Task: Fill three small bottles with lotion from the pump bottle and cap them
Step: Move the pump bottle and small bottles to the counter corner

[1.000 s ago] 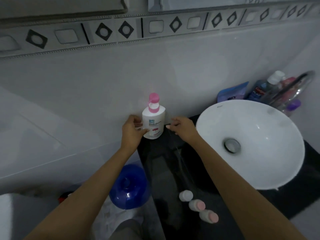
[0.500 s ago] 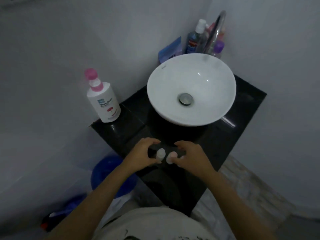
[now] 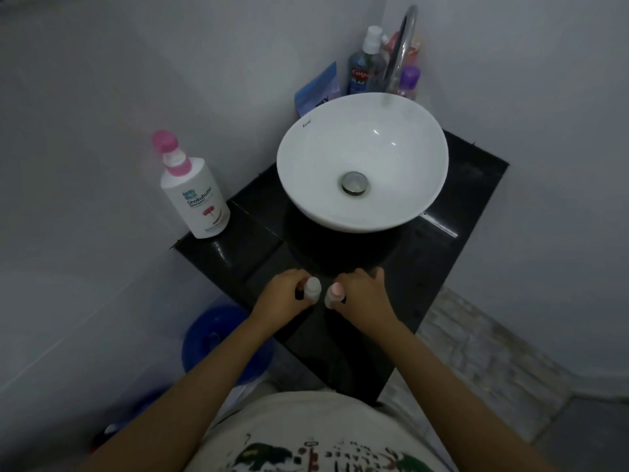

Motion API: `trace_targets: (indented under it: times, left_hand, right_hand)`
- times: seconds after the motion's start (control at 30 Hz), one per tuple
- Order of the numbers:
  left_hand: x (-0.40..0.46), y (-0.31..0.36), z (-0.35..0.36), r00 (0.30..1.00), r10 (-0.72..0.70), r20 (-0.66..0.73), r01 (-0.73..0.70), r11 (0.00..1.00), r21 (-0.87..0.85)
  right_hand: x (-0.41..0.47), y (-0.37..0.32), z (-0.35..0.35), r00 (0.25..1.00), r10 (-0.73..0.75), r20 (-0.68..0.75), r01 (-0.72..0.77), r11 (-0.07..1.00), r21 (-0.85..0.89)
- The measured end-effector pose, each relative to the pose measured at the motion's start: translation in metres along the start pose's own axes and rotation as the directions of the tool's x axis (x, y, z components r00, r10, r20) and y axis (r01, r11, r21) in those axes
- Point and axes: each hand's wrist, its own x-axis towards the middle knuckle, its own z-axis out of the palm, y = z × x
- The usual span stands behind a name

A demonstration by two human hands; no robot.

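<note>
Left hand clamped on white-capped small bottle, right hand on pink-capped small bottle, both at near tabletop edge. Pump bottle upright, far left corner.

Bare black counter up to pump bottle (basin rightward)

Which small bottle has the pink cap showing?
The small bottle in the right hand; the one in the left hand shows a white top.
</note>
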Motion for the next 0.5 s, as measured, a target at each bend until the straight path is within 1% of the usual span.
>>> trace_targets:
  times: [0.1,0.17,0.27,0.33,0.4,0.5]
  left_hand:
    - [-0.003,0.0,-0.004,0.999,-0.022,-0.046,0.021,0.999,-0.032]
    - [-0.006,-0.001,-0.013,0.993,-0.049,-0.108,0.042,0.997,-0.066]
    - [-0.01,-0.006,-0.035,0.966,-0.127,-0.226,0.107,0.989,-0.099]
    - [-0.012,-0.013,-0.053,0.932,-0.173,-0.319,0.146,0.984,-0.107]
    - [-0.011,-0.02,-0.069,0.883,-0.23,-0.409,0.196,0.973,-0.123]
    - [-0.006,-0.033,-0.088,0.81,-0.325,-0.488,0.279,0.946,-0.167]
  right_hand:
    - [0.001,-0.002,-0.006,1.0,-0.009,-0.029,0.01,1.0,0.025]
    - [0.005,-0.008,-0.015,0.999,-0.039,-0.037,0.041,0.998,0.054]
    - [0.018,-0.024,-0.033,0.993,-0.114,-0.025,0.116,0.978,0.172]
    - [0.032,-0.038,-0.045,0.989,-0.149,-0.015,0.146,0.943,0.297]
    - [0.051,-0.054,-0.054,0.982,-0.188,0.005,0.171,0.903,0.393]
    - [0.088,-0.084,-0.059,0.971,-0.239,0.028,0.208,0.89,0.406]
